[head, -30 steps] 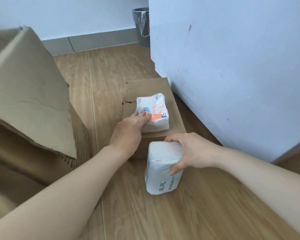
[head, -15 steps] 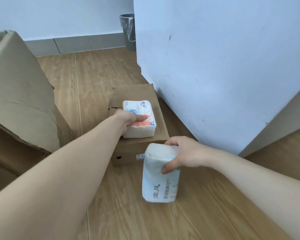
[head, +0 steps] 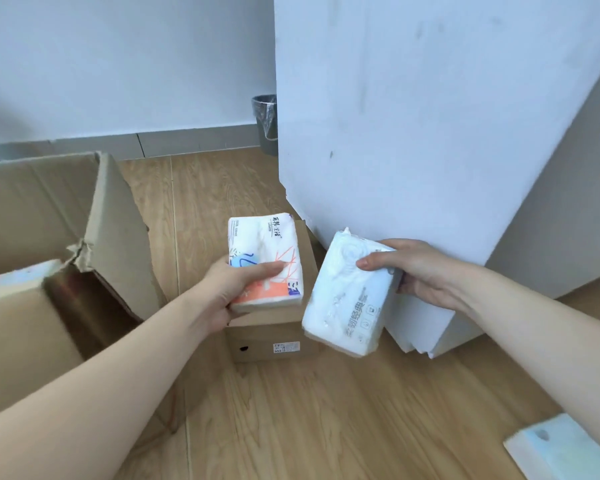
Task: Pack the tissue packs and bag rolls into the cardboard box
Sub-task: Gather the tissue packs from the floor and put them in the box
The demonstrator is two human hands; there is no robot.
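Both tissue packs now lifted since the earlier frame, orange-printed pack (head: 264, 261) gripped in left hand (head: 236, 289) above small closed carton (head: 274, 337), white pack (head: 350, 299) in right hand (head: 420, 271); risk: slick wrap slipping before open cardboard box (head: 59, 230) at left.

One view only — head-worn, wide-angle, pitched forward and down from above the wooden floor (head: 326, 410). Close on both forearms, entering from the lower corners and meeting mid-frame: left hand (head: 232, 292) and right hand (head: 420, 271) near the centre, each around a tissue pack. Large cardboard box (head: 49, 216) cropped by the left edge, small closed carton (head: 267, 337) just below centre, white panel (head: 413, 133) filling the upper right. Farther off, wall, baseboard and a bin (head: 265, 123) at the top — straight lines bowed by the lens. No second view, so no overlap.
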